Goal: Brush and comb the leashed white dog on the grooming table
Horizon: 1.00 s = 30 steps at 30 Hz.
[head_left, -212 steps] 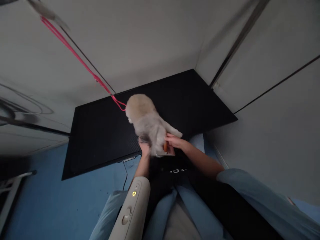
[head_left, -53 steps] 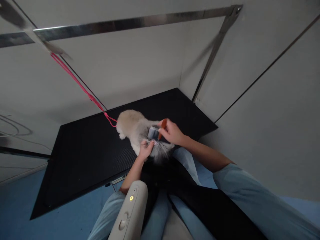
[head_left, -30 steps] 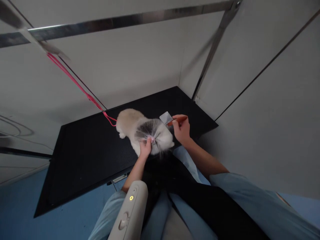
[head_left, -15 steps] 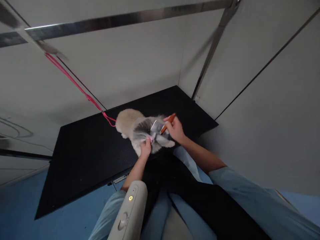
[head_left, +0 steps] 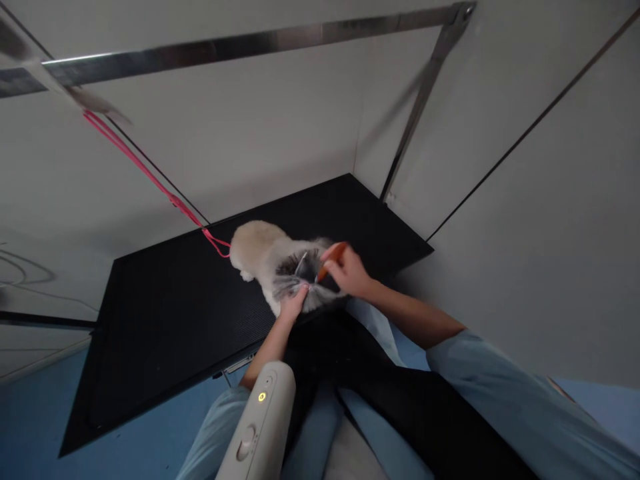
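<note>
A small cream-and-grey dog (head_left: 256, 241) is on the black grooming table (head_left: 180, 313), its head toward me. Long grey-and-white hair on the head is fanned out. My left hand (head_left: 294, 303) is closed on the hair near the dog's face, thumb on top; its other fingers are hidden underneath. In my right hand (head_left: 354, 272) is a slicker brush (head_left: 331, 260), gripped by its orange handle. The brush's flat head lies against the head hair, just above my left thumb. The dog's face cannot be made out.
A pink grooming loop (head_left: 135, 160) runs from the metal frame (head_left: 250, 45) down to the dog's rear end. Grey walls stand behind and to the right. A pale device (head_left: 263, 420) with a yellow light is close below the camera.
The slicker brush has shifted slightly left and down, its head now turned more edge-on. The dog's head hair is more spread out. My left hand has barely moved.
</note>
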{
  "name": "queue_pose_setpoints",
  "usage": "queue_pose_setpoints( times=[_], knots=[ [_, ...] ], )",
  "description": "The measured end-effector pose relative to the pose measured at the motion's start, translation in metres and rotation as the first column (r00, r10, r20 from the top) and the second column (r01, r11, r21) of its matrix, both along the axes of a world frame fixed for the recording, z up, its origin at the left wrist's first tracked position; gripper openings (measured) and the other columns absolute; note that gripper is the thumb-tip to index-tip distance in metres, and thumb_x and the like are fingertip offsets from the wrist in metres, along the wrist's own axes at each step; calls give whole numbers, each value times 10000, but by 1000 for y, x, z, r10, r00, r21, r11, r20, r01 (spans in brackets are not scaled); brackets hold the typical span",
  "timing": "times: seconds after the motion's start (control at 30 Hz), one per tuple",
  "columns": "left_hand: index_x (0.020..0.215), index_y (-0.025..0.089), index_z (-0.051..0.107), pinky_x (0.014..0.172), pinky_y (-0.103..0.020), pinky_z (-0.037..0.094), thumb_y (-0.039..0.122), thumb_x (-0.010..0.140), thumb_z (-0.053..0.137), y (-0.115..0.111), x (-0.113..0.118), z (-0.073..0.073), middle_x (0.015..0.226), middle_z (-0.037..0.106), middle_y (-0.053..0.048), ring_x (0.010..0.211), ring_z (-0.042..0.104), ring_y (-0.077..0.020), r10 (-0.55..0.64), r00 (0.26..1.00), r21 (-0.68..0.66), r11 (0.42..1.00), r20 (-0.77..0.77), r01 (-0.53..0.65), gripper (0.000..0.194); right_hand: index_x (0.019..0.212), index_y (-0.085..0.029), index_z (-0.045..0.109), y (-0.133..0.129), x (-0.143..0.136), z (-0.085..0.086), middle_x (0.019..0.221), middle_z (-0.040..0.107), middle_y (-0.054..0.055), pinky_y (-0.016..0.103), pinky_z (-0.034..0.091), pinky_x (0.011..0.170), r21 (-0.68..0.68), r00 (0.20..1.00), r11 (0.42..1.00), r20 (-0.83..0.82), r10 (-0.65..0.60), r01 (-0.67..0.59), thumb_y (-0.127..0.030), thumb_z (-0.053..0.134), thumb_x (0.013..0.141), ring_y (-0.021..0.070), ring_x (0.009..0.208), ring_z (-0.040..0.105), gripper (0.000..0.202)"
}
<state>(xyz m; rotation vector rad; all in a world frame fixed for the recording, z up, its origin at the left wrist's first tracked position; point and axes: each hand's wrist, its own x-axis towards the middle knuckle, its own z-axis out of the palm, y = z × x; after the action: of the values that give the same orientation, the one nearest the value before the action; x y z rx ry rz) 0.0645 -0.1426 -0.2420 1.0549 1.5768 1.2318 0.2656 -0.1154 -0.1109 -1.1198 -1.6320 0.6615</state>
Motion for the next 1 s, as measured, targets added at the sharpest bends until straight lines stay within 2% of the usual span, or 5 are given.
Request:
queue_pose_setpoints(
  times=[0.17,0.33,0.47,0.63,1.0],
  knots=[
    [816,174,750,965,-419,527,331,657,826,-1,0,3,921,763,-116,997,709,-291,-17,1000,-3,1000,19,17,236,990,-197,542,8,3,3,938,685,72,348,528,766,-5,979,980,-41,-201,201,-380,522,892,186,805,656,208],
    [790,153,752,839,-379,571,312,660,808,-1,2,14,830,763,-104,852,727,-268,-89,996,-3,996,10,89,213,932,-202,559,12,-2,11,852,688,49,330,514,711,-78,972,983,156,177,-166,-354,582,860,186,738,651,169],
    [736,135,740,803,-369,578,328,662,805,-2,4,22,788,755,-115,801,728,-263,-81,997,2,997,2,81,217,987,-191,539,20,-5,16,889,690,71,342,502,725,-6,988,993,109,-113,114,-348,524,898,191,736,645,181],
    [795,148,757,881,-403,565,309,638,822,-1,3,26,857,764,-119,876,727,-278,-118,992,27,993,37,117,235,944,-202,556,25,-8,22,839,693,37,305,495,706,-92,945,974,239,225,-209,-320,590,864,181,736,659,147],
    [764,154,755,825,-383,574,288,626,830,1,-1,36,841,761,-115,843,723,-270,-218,975,49,975,46,216,206,949,-194,550,35,-13,43,864,697,60,304,468,690,3,929,994,356,101,-110,-299,572,902,186,737,647,117]
  ],
)
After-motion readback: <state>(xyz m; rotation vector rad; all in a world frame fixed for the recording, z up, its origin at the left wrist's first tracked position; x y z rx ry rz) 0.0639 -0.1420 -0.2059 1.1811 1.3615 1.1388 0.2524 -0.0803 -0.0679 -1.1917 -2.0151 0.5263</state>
